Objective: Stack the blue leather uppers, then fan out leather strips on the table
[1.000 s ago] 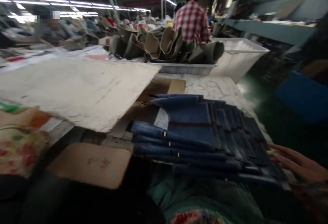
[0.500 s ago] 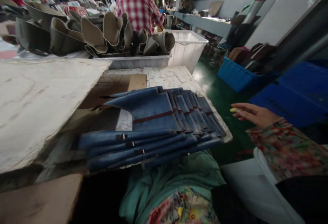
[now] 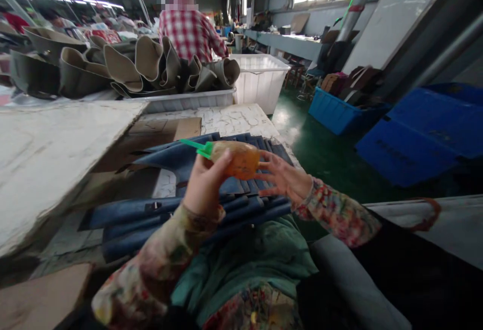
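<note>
So the blue pieces (image 3: 124, 217) are already laid out in overlapping rows, and I've got the orange bottle (image 3: 241, 161) sideways above them, gripped in my left hand (image 3: 206, 184). My right hand (image 3: 289, 179) is open, fingers spread by its base; can't tell if they touch. Can't see anything leaving the green spout (image 3: 194, 144), or how much is left. Cracked white table (image 3: 241, 118), green floor (image 3: 320, 156), plaid-shirted person (image 3: 188, 33) ahead.
</note>
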A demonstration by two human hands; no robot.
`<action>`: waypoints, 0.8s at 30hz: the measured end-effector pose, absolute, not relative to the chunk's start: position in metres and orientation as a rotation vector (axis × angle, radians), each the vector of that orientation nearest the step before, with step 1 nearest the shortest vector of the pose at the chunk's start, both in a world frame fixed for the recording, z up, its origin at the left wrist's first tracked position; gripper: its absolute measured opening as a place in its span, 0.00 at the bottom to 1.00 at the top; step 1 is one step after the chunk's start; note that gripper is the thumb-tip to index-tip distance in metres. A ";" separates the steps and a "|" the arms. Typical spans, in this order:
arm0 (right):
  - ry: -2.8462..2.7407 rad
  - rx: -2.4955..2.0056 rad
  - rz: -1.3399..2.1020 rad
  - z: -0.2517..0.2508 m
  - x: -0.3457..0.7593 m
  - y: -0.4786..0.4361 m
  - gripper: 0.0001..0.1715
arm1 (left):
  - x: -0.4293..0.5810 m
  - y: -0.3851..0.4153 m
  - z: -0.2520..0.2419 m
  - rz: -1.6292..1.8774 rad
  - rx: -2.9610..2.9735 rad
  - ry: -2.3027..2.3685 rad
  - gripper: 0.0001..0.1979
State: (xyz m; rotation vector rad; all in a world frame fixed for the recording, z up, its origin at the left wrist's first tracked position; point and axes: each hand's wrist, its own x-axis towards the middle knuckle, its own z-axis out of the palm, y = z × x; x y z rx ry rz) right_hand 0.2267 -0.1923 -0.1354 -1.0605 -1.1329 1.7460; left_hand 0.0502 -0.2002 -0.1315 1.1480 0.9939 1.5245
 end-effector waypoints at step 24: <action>-0.752 -1.722 0.911 -0.180 0.432 -0.095 0.26 | 0.148 -0.182 -0.275 0.224 2.548 1.191 0.18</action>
